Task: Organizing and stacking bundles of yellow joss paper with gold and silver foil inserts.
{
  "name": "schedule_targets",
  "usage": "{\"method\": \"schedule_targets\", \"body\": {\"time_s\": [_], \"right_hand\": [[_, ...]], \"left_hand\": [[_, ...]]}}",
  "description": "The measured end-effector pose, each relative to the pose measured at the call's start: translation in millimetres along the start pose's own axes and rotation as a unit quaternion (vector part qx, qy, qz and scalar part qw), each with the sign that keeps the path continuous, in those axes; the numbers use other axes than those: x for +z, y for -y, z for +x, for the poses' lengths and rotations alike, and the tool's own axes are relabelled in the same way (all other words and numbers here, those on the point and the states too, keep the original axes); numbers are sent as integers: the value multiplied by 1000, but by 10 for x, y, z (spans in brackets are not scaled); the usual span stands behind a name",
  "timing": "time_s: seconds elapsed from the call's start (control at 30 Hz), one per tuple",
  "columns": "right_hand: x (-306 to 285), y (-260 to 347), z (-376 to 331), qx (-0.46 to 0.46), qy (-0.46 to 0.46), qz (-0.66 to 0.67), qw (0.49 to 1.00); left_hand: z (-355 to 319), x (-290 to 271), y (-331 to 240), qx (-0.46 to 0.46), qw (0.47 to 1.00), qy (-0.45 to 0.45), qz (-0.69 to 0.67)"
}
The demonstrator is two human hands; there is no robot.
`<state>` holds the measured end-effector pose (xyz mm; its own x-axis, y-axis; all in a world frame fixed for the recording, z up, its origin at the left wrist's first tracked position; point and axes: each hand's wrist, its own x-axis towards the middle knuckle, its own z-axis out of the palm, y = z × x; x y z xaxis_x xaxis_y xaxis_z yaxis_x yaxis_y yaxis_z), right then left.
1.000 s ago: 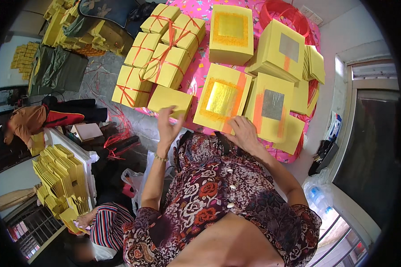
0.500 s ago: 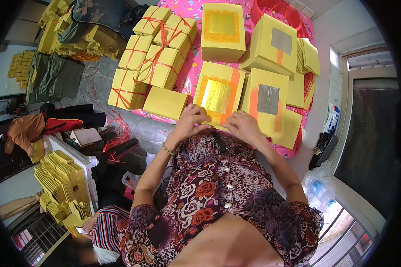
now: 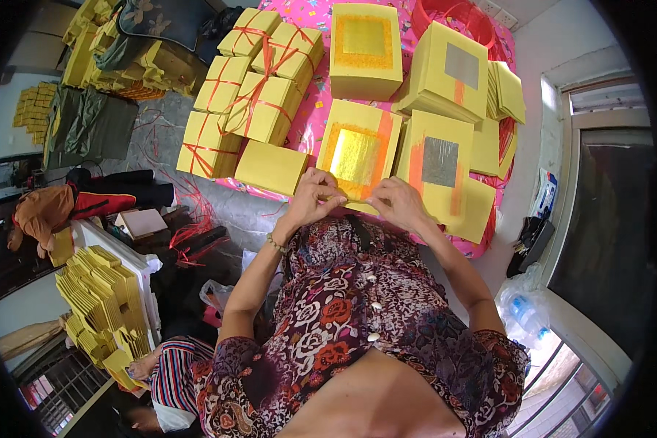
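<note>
A yellow paper sheet [image 3: 358, 150] with a shiny gold foil square and an orange printed border lies on top of the stack just ahead of me. My left hand [image 3: 318, 197] pinches its near left corner with curled fingers. The near right part of the same edge is held by my right hand [image 3: 396, 203], thumb and fingers closed together. Between the two hands the near edge looks slightly raised or rolled. To the right stands a stack of yellow paper with a silver foil square [image 3: 440, 162]. A small plain yellow stack [image 3: 271, 168] sits left of my left hand.
Red-tied yellow paper bundles [image 3: 263, 108] stand at left on the pink patterned cloth [image 3: 315, 109]. Farther back are another gold-foil stack [image 3: 365, 55], a silver-foil stack [image 3: 445, 73] and a red basket [image 3: 456, 18]. Two people work at left near piled folded yellow paper [image 3: 102, 303].
My hands stay at the sheet's near edge, with only slight finger movement. The striped-shirt person's hand has shifted at the yellow paper, and the white phone-like object there no longer shows.
</note>
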<state>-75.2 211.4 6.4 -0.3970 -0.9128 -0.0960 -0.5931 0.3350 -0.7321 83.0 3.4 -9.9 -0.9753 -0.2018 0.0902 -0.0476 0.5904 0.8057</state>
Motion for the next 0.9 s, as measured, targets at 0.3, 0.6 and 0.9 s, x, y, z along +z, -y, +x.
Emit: {"method": "schedule_targets", "body": {"time_s": [0.3,0.6,0.9], "right_hand": [[-11,37,4,3,2,-9,1000],[182,83,1,-147,-112,-118,976],[-246,51,316,26,-61,50,997]], "left_hand": [[7,33,25,-4,1000,-22,-5],[71,-92,-115,-19,996,47,74],[92,82,-444,122,965,-155,176]]}}
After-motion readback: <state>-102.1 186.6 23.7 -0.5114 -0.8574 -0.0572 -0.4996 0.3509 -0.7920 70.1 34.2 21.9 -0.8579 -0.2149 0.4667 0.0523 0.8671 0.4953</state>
